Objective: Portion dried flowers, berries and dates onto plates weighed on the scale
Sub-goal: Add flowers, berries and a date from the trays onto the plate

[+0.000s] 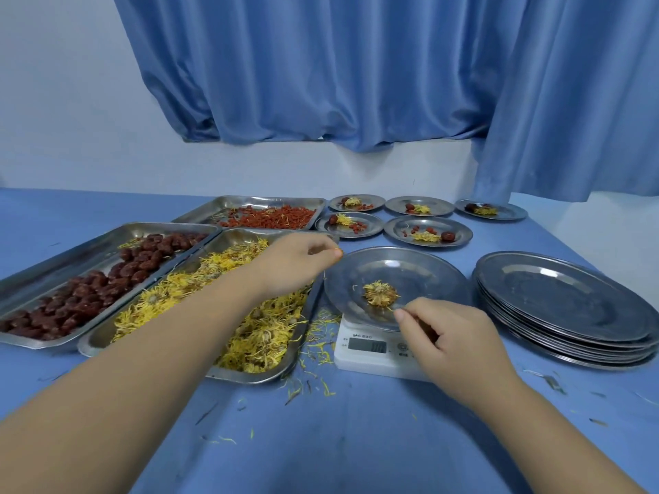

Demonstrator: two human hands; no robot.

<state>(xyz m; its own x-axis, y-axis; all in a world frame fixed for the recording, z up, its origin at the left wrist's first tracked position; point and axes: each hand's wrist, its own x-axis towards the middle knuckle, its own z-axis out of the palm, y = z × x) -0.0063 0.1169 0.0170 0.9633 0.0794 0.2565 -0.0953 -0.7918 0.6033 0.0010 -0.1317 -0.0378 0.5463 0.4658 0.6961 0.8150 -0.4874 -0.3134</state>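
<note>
While the right hand (453, 336), fingers curled, pinches a thin petal (392, 310) at the near rim of the plate (445, 276) on the scale (371, 365), one dried flower (380, 294) lies in that plate. Farther left, the left hand (296, 262) pinches a yellow bit (338, 250) over the flower tray (228, 374). Five filled plates (463, 234) stand far behind.

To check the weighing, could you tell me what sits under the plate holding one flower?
A white scale, display facing the person. The plate hides its platform; the right hand covers one corner.
</note>
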